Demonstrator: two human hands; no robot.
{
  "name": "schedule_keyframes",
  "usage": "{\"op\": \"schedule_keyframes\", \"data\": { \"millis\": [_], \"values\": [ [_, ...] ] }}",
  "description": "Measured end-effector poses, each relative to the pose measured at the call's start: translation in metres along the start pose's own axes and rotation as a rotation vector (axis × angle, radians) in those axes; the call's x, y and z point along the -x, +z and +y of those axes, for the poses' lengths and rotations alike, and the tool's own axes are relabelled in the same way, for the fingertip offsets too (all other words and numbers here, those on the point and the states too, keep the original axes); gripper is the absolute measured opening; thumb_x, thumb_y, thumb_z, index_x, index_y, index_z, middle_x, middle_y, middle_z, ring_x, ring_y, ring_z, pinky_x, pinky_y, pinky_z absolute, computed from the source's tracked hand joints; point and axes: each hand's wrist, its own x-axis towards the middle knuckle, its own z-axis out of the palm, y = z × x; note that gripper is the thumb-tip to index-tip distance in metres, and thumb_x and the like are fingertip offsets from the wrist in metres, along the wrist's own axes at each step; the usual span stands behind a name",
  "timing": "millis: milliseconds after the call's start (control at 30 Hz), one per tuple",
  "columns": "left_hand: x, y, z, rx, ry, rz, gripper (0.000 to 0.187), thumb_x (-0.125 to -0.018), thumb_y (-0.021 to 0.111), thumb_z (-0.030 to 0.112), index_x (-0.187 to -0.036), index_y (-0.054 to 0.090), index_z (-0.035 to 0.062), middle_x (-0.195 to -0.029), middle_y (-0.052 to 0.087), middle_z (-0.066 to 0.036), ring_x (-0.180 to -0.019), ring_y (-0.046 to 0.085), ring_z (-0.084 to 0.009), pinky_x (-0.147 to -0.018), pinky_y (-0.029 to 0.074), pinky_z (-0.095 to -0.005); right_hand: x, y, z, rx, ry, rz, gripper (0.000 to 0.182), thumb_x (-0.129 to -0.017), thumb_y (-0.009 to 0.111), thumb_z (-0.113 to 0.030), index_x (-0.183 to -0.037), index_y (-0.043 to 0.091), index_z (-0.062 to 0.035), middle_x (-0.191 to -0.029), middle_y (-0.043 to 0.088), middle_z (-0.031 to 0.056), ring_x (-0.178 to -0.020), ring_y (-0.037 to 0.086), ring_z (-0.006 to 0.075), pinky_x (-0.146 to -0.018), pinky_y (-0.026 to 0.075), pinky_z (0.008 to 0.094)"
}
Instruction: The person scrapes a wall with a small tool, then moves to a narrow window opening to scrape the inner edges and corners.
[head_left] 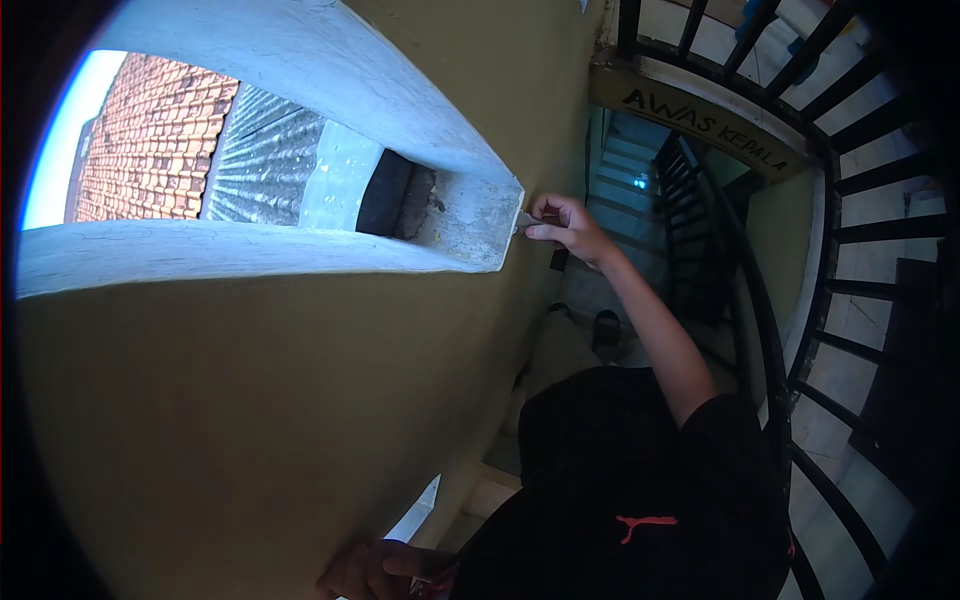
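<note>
My right hand (565, 228) reaches forward to the inner corner of a white-painted window recess (470, 205). Its thumb and fingers pinch a small, thin, greyish-brown piece (527, 219), pressed to the corner's edge; its kind is too small to tell. Low in the view, my left hand (385, 570) is close to the olive-brown wall (230, 400), its fingers curled. A small reddish and pale bit shows beside that hand, but dimness and the frame's edge hide what it grips.
Stairs (630, 190) descend ahead, with a black railing (745, 250) curving along the right. A low beam (705, 125) over them reads "AWAS KEPALA". Tiled roofing (160, 135) and corrugated sheets (265, 155) lie outside the opening. A pale slanted edge (415, 512) stands above my left hand.
</note>
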Motion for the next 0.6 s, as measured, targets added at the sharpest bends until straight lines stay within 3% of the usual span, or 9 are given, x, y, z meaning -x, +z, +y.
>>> {"op": "schedule_keyframes", "data": {
  "millis": [100, 133, 233, 333, 433, 567, 600],
  "values": [
    [0.001, -0.002, -0.002, -0.010, 0.023, -0.024, 0.033, -0.082, 0.054, 0.016, -0.052, 0.050, 0.0043, -0.057, 0.052, -0.007, -0.049, 0.044, -0.0186, -0.061, 0.039, -0.0372, -0.002, 0.002, -0.004, -0.258, 0.095, 0.036, 0.014, -0.095, 0.068, -0.021, -0.096, 0.057, -0.0116, -0.081, 0.055, -0.0064, -0.063, 0.043, 0.0003, -0.052, 0.031, 0.0182],
    [0.002, -0.004, -0.002, -0.013, 0.032, -0.030, 0.033, -0.082, 0.054, 0.016, -0.051, 0.049, 0.0038, -0.057, 0.052, -0.007, -0.049, 0.043, -0.0190, -0.060, 0.039, -0.0377, -0.002, 0.008, -0.009, -0.156, 0.073, 0.097, 0.014, -0.099, 0.064, -0.024, -0.094, 0.060, -0.0105, -0.080, 0.057, -0.0064, -0.061, 0.040, 0.0009, -0.051, 0.029, 0.0185],
    [0.004, -0.010, -0.001, -0.030, 0.051, -0.056, 0.033, -0.082, 0.052, 0.014, -0.051, 0.047, 0.0024, -0.057, 0.051, -0.009, -0.047, 0.041, -0.0203, -0.058, 0.040, -0.0389, -0.006, 0.016, -0.016, -0.082, 0.038, 0.215, 0.025, -0.095, 0.069, -0.025, -0.079, 0.059, -0.0082, -0.077, 0.058, -0.0050, -0.066, 0.052, 0.0051, -0.059, 0.042, 0.0225],
    [0.003, -0.010, 0.003, -0.041, -0.010, -0.084, 0.034, -0.082, 0.053, 0.015, -0.051, 0.048, 0.0040, -0.056, 0.051, -0.008, -0.053, 0.044, -0.0226, -0.064, 0.041, -0.0413, -0.009, 0.007, 0.014, 0.129, -0.162, -0.023, 0.031, -0.093, 0.072, -0.020, -0.072, 0.053, -0.0080, -0.073, 0.057, -0.0042, -0.065, 0.051, 0.0050, -0.058, 0.042, 0.0227],
    [0.001, -0.010, 0.005, -0.043, -0.022, -0.102, 0.033, -0.082, 0.053, 0.015, -0.051, 0.048, 0.0043, -0.057, 0.052, -0.008, -0.055, 0.045, -0.0229, -0.064, 0.041, -0.0409, -0.015, -0.002, 0.003, -0.056, -0.136, 0.267, 0.032, -0.092, 0.074, -0.016, -0.073, 0.048, -0.0087, -0.072, 0.060, -0.0032, -0.065, 0.051, 0.0043, -0.059, 0.040, 0.0209],
    [-0.001, -0.008, 0.008, -0.063, -0.044, -0.132, 0.033, -0.082, 0.053, 0.015, -0.051, 0.049, 0.0046, -0.057, 0.053, -0.008, -0.057, 0.046, -0.0233, -0.064, 0.041, -0.0404, -0.012, 0.007, -0.011, 0.253, -0.139, 0.007, 0.043, -0.088, 0.078, -0.015, -0.063, 0.043, -0.0094, -0.065, 0.052, -0.0056, -0.063, 0.046, 0.0026, -0.058, 0.036, 0.0222],
    [-0.003, -0.008, 0.008, -0.064, -0.049, -0.140, 0.033, -0.082, 0.052, 0.015, -0.051, 0.049, 0.0047, -0.057, 0.053, -0.008, -0.057, 0.046, -0.0234, -0.064, 0.041, -0.0402, -0.012, 0.007, -0.012, 0.254, -0.181, 0.031, 0.043, -0.087, 0.078, -0.016, -0.062, 0.044, -0.0089, -0.062, 0.049, -0.0068, -0.061, 0.041, 0.0022, -0.056, 0.032, 0.0226]
  ]
}}
